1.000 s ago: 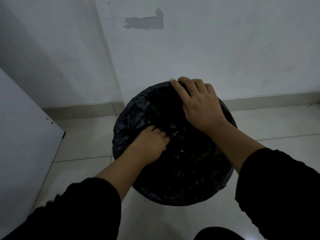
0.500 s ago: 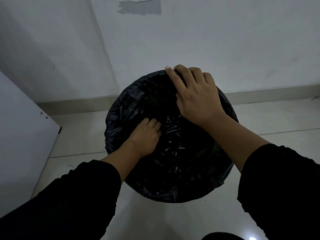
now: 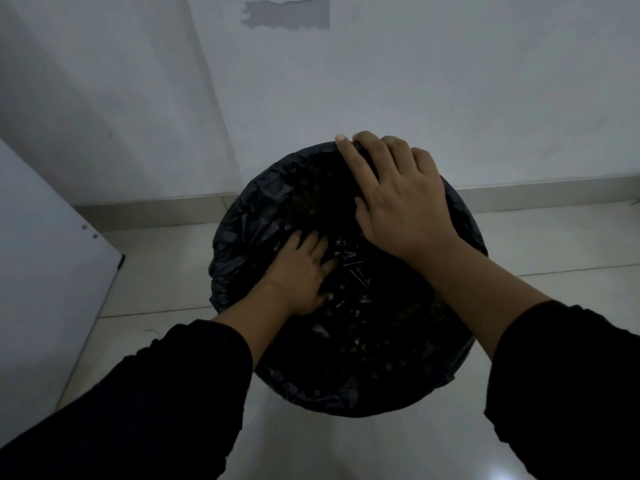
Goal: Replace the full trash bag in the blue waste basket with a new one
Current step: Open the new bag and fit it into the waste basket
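A black trash bag (image 3: 363, 368) lines a round waste basket seen from above; the bag is folded over the rim and hides the basket's blue wall. My left hand (image 3: 301, 271) is inside the opening, fingers spread and pressed flat on the plastic at the left. My right hand (image 3: 398, 199) lies over the far rim, fingers curled on the bag's edge there. Black sleeves cover both forearms.
The basket stands on pale floor tiles (image 3: 156, 282) close to a white wall (image 3: 450, 81) with a low skirting. A white panel (image 3: 45, 271) leans in from the left. A grey patch (image 3: 287, 15) marks the wall above.
My left hand has slid a little further left and up inside the bag. My right hand stays on the far rim. The view has shifted slightly.
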The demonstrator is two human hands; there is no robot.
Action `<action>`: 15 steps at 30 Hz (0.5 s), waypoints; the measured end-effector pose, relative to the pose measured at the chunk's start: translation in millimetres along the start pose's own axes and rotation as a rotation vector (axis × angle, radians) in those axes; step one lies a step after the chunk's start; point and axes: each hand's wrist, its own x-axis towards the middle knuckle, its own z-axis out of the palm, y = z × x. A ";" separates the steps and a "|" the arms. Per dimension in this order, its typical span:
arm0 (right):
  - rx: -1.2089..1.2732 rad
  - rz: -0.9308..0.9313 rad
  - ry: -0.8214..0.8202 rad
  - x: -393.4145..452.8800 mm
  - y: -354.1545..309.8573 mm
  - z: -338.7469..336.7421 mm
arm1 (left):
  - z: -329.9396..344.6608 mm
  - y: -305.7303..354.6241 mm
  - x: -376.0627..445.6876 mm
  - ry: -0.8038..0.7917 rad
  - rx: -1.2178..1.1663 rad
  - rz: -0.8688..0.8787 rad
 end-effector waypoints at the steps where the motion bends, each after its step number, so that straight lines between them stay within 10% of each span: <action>1: 0.002 0.005 -0.002 0.0 0.4 0.0 | -3.5 -0.9 0.6 -0.046 -0.016 -0.008; 5: 0.004 0.003 -0.019 -1.1 2.8 -0.5 | 3.5 -7.1 4.4 -0.357 -0.007 -0.116; 9: 0.007 -0.015 -0.041 -0.8 3.3 -1.1 | -2.8 -3.4 -3.5 -0.308 -0.015 -0.089; 15: 0.013 0.059 -0.107 3.4 11.3 3.6 | -46.6 -15.9 -34.6 0.575 -0.295 -0.080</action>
